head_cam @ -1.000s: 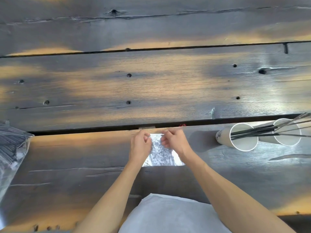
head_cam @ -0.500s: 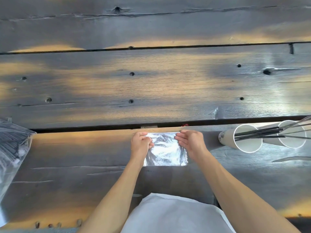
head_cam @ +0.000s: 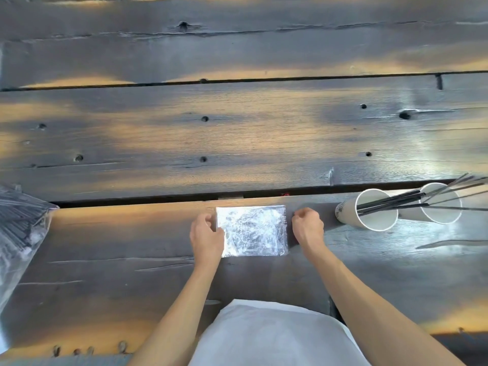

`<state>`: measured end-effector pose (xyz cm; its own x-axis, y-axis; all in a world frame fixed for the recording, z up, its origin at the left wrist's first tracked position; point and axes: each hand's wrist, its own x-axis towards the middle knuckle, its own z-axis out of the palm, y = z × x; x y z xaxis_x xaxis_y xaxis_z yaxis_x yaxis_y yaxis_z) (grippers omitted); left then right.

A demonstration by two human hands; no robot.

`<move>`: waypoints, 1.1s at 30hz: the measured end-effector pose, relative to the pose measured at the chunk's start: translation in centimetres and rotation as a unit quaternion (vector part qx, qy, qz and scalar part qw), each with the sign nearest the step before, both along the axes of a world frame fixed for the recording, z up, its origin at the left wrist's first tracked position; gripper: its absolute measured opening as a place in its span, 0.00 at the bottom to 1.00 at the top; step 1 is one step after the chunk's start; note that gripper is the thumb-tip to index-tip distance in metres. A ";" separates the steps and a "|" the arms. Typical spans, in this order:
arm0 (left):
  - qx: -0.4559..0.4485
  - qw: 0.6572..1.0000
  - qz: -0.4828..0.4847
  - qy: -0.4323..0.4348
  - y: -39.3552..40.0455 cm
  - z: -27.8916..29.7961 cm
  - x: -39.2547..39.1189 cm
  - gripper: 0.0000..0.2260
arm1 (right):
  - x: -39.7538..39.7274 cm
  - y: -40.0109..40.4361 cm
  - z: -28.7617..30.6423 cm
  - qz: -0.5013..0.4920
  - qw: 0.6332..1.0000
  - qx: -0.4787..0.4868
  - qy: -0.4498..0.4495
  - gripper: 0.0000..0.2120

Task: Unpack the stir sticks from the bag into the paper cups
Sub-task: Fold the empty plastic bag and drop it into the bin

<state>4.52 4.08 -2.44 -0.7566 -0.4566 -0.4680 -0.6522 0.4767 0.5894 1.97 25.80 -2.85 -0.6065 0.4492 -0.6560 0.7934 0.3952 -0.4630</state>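
Note:
A small, flat, crinkled clear plastic bag (head_cam: 253, 231) lies on the dark wooden table in front of me. My left hand (head_cam: 206, 237) has its fingers curled on the bag's left edge. My right hand (head_cam: 307, 227) is a loose fist just off the bag's right edge, with nothing visible in it. To the right stand two white paper cups, one nearer (head_cam: 348, 211) and one farther right (head_cam: 441, 220). Black stir sticks (head_cam: 390, 203) lean out of them toward the right. At the far left lies a big clear bag (head_cam: 18, 228) full of black stir sticks, partly cut off by the frame.
The table (head_cam: 237, 143) is made of wide dark planks with a deep gap (head_cam: 132, 200) running just beyond the small bag. My white clothing (head_cam: 269, 336) fills the bottom centre at the near table edge.
The small bag has gone from a narrow folded strip to a wider flat rectangle. My hands have moved apart; the right one has come off the bag and closed.

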 end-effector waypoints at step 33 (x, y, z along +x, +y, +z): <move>0.351 0.870 0.337 0.085 2.4 4.4 18.2 0.14 | 7.6 1.1 4.8 0.221 0.923 -0.314 0.028 0.06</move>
<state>22.76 6.45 1.97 -0.5141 -0.4692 -0.7181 -0.5193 -0.4961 0.6959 9.56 26.89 1.94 -0.6804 -0.3091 -0.6644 0.5862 0.3145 -0.7466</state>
